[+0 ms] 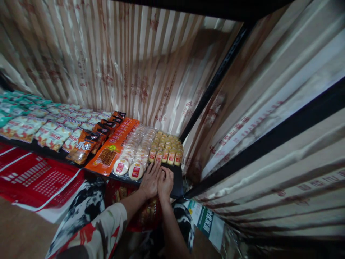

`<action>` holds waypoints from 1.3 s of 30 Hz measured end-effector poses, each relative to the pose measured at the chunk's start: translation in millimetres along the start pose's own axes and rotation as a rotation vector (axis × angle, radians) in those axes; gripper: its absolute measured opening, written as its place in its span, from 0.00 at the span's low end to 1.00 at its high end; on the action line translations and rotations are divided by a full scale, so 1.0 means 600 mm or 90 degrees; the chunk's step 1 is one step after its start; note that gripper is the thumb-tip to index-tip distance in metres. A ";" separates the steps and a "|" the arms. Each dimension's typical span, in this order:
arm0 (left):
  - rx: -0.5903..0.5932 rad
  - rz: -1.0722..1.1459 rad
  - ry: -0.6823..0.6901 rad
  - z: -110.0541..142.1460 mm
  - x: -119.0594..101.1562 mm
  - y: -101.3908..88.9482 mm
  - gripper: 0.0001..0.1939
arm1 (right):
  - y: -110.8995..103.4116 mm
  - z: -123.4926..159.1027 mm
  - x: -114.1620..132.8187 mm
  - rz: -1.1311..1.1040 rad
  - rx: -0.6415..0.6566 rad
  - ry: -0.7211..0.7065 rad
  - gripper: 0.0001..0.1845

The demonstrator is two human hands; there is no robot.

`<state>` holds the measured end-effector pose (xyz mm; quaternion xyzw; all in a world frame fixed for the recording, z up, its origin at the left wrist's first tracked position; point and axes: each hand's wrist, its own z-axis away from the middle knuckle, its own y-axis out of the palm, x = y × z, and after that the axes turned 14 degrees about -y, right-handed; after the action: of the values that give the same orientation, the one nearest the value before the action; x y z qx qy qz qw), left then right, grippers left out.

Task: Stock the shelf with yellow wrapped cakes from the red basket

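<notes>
Small yellow wrapped cakes (170,157) with red labels stand in tight rows at the right end of the black shelf (176,180). My left hand (149,182) lies with fingers stretched forward, its fingertips at the front row of these cakes. Close beside it, my right hand (165,182) has its fingers bent inward just in front of the row. What those fingers hold, if anything, is hidden. To the left of the cakes, round pale wrapped biscuits (136,171) with red labels are lined up, their front ones next to my left hand.
Left along the shelf lie an orange bag of stick snacks (107,156), white-and-orange snack bags (54,135) and green packets (16,104). Below are a red basket (48,180) and a basket of wrapped goods (148,212). Black posts (215,81) and a pleated curtain (151,64) enclose the corner.
</notes>
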<state>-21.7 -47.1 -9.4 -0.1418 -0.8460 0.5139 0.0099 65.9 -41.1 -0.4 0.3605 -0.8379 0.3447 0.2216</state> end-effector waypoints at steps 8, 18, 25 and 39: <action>-0.040 0.018 0.006 0.079 0.005 -0.019 0.29 | -0.015 0.049 0.030 -0.025 0.026 -0.003 0.17; -0.084 -0.027 -0.150 0.153 0.077 -0.044 0.29 | 0.023 0.067 0.075 -0.050 0.138 -0.045 0.22; -0.092 -0.034 -0.154 0.136 0.087 -0.045 0.30 | 0.037 0.061 0.080 -0.026 0.219 -0.068 0.23; -0.064 -0.010 -0.144 0.141 0.096 -0.049 0.28 | 0.035 0.065 0.081 -0.023 0.221 -0.076 0.23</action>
<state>-97.7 -118.4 -30.9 -0.0764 -0.8673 0.4838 -0.0889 14.0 -81.3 -4.7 0.4281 -0.7710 0.4578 0.1122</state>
